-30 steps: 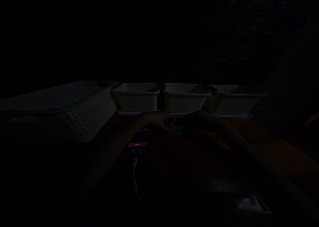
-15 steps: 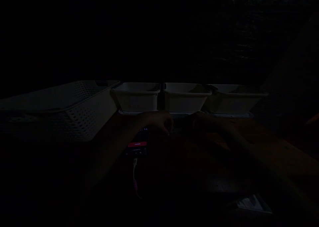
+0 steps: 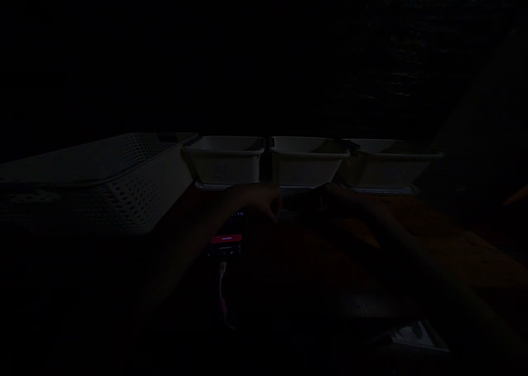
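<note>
The scene is very dark. My left hand (image 3: 262, 197) is curled closed over the table in front of the middle white bin (image 3: 309, 167). Facing it from the right is my right hand (image 3: 330, 199), also with bent fingers. Something dark seems to lie between the two hands, but its kind is lost in shadow. Below my left wrist lies a lit phone (image 3: 226, 238), partly covered by the forearm, with a cable (image 3: 221, 285) plugged into its lower end.
A left white bin (image 3: 229, 164) and a right white bin (image 3: 391, 167) flank the middle one. A large perforated basket (image 3: 136, 194) stands at the left. On the near right of the wooden table (image 3: 462, 249) lies a clear, shiny packet (image 3: 416, 335).
My left hand has shifted slightly left, widening the gap to my right hand a little. My right hand has barely moved. The bins, basket and phone stay where they were.
</note>
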`<action>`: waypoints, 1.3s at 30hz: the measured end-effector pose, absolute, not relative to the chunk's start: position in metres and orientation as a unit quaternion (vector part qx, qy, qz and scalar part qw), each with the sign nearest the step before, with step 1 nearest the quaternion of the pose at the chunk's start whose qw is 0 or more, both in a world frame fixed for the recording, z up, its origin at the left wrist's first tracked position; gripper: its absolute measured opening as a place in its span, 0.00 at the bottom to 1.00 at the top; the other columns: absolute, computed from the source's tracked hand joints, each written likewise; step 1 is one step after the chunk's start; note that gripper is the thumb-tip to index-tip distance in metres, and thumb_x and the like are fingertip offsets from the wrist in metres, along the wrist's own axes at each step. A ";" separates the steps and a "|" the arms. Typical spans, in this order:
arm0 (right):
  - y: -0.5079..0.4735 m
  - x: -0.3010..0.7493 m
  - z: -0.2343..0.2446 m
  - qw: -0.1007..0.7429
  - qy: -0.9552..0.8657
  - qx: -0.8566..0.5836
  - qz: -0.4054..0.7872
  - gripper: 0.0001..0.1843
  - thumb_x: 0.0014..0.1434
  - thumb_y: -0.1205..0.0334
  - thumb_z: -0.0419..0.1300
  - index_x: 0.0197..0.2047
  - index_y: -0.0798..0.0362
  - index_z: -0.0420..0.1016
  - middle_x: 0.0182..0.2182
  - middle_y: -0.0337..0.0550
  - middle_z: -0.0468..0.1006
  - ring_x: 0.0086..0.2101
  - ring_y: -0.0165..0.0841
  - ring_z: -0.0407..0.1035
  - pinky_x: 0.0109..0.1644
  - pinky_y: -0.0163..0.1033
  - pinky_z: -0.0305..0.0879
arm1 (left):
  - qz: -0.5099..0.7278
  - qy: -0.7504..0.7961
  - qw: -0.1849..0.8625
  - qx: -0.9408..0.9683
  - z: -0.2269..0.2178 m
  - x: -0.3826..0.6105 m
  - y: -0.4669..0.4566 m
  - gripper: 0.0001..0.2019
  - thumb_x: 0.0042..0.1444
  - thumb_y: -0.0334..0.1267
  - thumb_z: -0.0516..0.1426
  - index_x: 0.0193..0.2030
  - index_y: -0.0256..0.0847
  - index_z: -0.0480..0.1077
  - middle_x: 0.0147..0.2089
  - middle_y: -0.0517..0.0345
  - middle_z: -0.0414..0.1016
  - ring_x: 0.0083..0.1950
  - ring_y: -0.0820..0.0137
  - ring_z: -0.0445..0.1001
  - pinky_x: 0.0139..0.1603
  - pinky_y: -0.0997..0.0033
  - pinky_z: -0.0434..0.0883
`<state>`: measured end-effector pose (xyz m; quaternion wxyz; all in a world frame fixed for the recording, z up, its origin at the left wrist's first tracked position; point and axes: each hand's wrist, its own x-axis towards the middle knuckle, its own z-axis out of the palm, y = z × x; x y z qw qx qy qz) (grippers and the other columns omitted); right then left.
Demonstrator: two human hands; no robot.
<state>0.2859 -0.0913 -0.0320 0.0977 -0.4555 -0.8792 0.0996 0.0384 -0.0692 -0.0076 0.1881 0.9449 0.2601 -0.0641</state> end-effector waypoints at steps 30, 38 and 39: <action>-0.085 0.291 -0.037 0.068 -0.858 -0.498 0.101 0.14 0.45 0.69 0.56 0.38 0.62 0.74 0.33 0.46 0.75 0.29 0.27 0.68 0.27 0.26 0.59 | -0.047 0.257 0.227 0.938 -0.012 0.031 -0.054 0.10 0.46 0.37 0.61 0.35 0.37 0.72 0.34 0.58 0.75 0.34 0.73 0.71 0.33 0.77 0.63; -0.098 0.282 -0.021 0.072 -0.868 -0.482 0.098 0.13 0.45 0.66 0.59 0.36 0.62 0.75 0.31 0.46 0.75 0.28 0.25 0.68 0.27 0.24 0.58 | -0.047 0.235 0.203 0.949 -0.011 0.034 -0.057 0.08 0.46 0.34 0.58 0.35 0.36 0.72 0.32 0.58 0.73 0.32 0.74 0.69 0.32 0.76 0.62; -0.099 0.280 -0.020 0.073 -0.870 -0.476 0.105 0.13 0.46 0.67 0.59 0.37 0.62 0.75 0.32 0.46 0.75 0.28 0.24 0.68 0.27 0.24 0.58 | -0.042 0.233 0.200 0.951 -0.010 0.034 -0.058 0.08 0.46 0.32 0.58 0.36 0.36 0.71 0.32 0.58 0.72 0.32 0.74 0.69 0.32 0.77 0.62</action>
